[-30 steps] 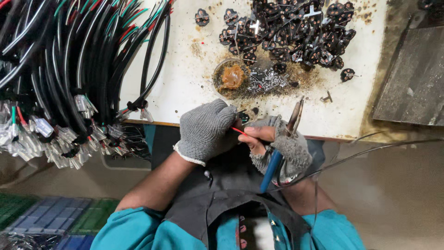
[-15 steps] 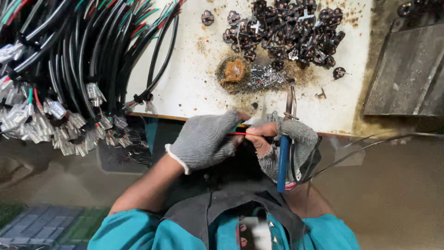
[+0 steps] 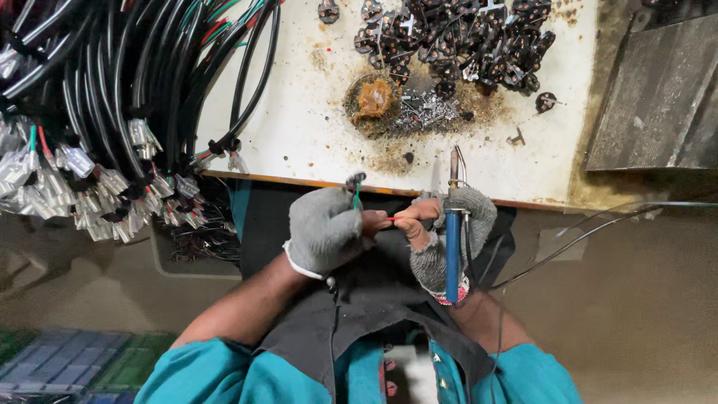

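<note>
A white, stained worktable (image 3: 314, 112) fills the upper part of the head view, its near edge running just above both hands. A thick bundle of black cables (image 3: 112, 90), some with green and red strands, hangs over the table's left side, ending in a cluster of clear-sleeved metal terminals (image 3: 90, 194) that droop past the edge. At the right lies a grey slab (image 3: 658, 97), tilted against the table's stained margin. Along the far edge sits a heap of small dark round parts (image 3: 464, 37), and one such part (image 3: 548, 101) lies apart to the right of it. Below the heap is a brown lump of paste in a round tin (image 3: 372, 99), with a scatter of shiny metal clippings (image 3: 422, 116) just beside it. Below the table edge, the left hand (image 3: 329, 228), in a grey knit glove, is closed around a thin green wire (image 3: 357, 191) that rises from its fist to a small dark end piece. The right hand (image 3: 441, 232), in a fingerless grey glove, grips a blue-handled soldering iron (image 3: 452, 239), held upright with its tip over the table edge. Its bare fingertips (image 3: 407, 224) pinch a short red wire (image 3: 390, 218) that bridges the two hands, which nearly touch. A thin dark cord (image 3: 583, 236) trails off to the right.
</note>
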A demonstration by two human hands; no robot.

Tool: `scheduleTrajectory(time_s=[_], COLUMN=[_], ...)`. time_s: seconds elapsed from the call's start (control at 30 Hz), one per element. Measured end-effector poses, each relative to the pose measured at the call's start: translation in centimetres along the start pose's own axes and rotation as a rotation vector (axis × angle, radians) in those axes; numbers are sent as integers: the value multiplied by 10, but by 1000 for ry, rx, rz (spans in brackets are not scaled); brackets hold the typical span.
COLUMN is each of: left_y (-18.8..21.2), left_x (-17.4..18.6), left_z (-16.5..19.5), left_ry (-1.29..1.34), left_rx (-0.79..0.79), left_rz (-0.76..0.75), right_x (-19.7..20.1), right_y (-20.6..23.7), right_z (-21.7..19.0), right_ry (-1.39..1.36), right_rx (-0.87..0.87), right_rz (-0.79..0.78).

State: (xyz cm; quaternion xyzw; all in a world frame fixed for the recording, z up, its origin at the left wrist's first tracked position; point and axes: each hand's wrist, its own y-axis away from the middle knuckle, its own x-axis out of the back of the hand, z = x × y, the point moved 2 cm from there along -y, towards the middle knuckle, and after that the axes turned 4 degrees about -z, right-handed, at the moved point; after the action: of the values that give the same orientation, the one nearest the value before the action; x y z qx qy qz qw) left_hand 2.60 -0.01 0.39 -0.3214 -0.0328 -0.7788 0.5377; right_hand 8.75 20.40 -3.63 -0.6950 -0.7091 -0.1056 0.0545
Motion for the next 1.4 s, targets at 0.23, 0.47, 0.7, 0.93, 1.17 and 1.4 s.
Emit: scheduleTrajectory(time_s=[0.23,0.47,0.7,0.93,1.17,1.4], left_y=[-19,-71,-77,-79,-63,-32], left_x=[26,45,37,35,64,24], left_z=[2,-43,-47,-43,-19,-16], left_ry=[-30,-10,-74,-125,-53,757], left_rx=[-70,400,379,374,214,519], left_rz=[120,137,103,106,-59,-492], right_x=[13,16,21,18,22,23], right_y=[-29,-78,-66,-74,-74,-75], right_z=[-44,-60,-66,-71,-63,-58], right_ry=[113,249,467,429,412,353], right_rx=[52,344,197,251,323,394], right_rz=[49,131,125,125,49,-124])
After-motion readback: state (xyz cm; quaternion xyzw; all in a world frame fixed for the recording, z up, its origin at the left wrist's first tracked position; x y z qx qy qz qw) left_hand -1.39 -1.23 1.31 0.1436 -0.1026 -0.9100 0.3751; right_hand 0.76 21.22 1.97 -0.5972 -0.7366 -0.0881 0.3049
